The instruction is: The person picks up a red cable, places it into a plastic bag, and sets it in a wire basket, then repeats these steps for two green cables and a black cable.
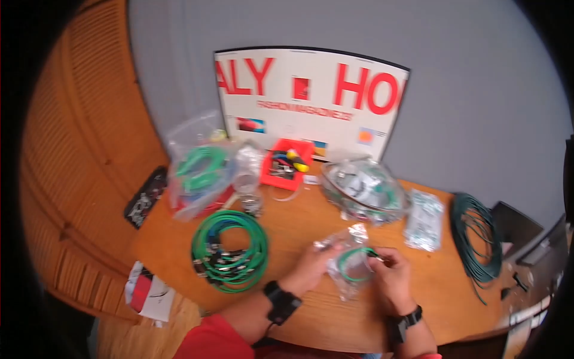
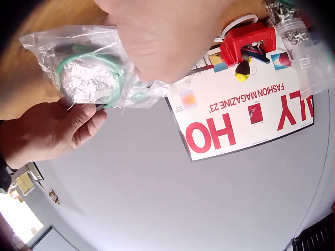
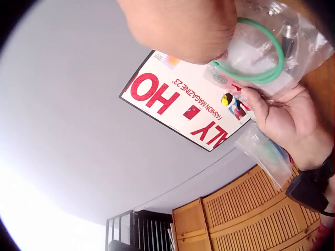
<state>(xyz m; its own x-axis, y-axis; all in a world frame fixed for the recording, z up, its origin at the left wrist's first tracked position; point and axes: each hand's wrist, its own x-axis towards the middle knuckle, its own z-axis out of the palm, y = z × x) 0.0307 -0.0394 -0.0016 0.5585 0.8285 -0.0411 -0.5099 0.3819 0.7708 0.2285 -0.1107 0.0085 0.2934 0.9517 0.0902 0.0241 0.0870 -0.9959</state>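
Observation:
A clear plastic bag (image 1: 357, 234) is gripped at its left edge by the left hand (image 1: 310, 267), thumb on top. The right hand (image 1: 393, 280) pinches a small green cable loop (image 1: 348, 277) near its dark end. In the left wrist view the green cable (image 2: 116, 86) lies in or against the crinkled bag (image 2: 42, 41), between the right hand (image 2: 55, 129) and the left hand (image 2: 162, 39). The right wrist view shows the loop (image 3: 281, 55) beside the right hand (image 3: 180, 29), with the left hand (image 3: 293, 121) under the bag (image 3: 314, 39).
Coiled green cables (image 1: 261, 263) lie left on the table (image 1: 299, 326). Behind are a bag of green cable (image 1: 203, 167), a red bin (image 1: 280, 181) of tools and a round clear container (image 1: 365, 188). Flat packets (image 1: 423, 220) and a dark cable coil (image 1: 460, 239) sit right.

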